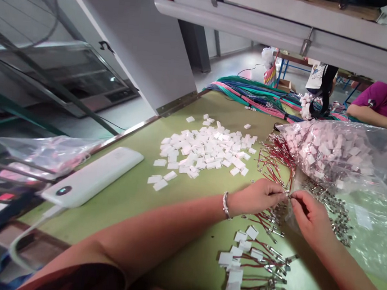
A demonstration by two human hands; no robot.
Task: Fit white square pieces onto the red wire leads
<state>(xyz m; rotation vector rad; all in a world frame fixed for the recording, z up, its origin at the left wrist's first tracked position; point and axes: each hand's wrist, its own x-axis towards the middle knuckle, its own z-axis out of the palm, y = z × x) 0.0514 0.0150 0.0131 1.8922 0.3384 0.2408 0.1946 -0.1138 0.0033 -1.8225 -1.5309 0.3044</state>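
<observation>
My left hand [260,197], with a silver bracelet at its wrist, is closed in a pinch on a small metal piece. Fingertip to fingertip with it, my right hand [309,214] pinches something too small to make out. Red wires with metal ends [278,157] lie just beyond and beneath my hands. To their right spreads a heap of small metal parts [339,216]. Nearer to me are red wires with white housings [235,277] at one end, laid roughly in rows. A loose pile of white plastic pieces [206,148] sits left of my hands on the green table [119,219].
A clear bag of white pieces [335,150] rests at the right. Bundled coloured cables [252,96] line the far edge. A long white device [94,177] with a cord lies left. An overhead metal beam [258,26] crosses above; a person in purple [383,100] sits beyond.
</observation>
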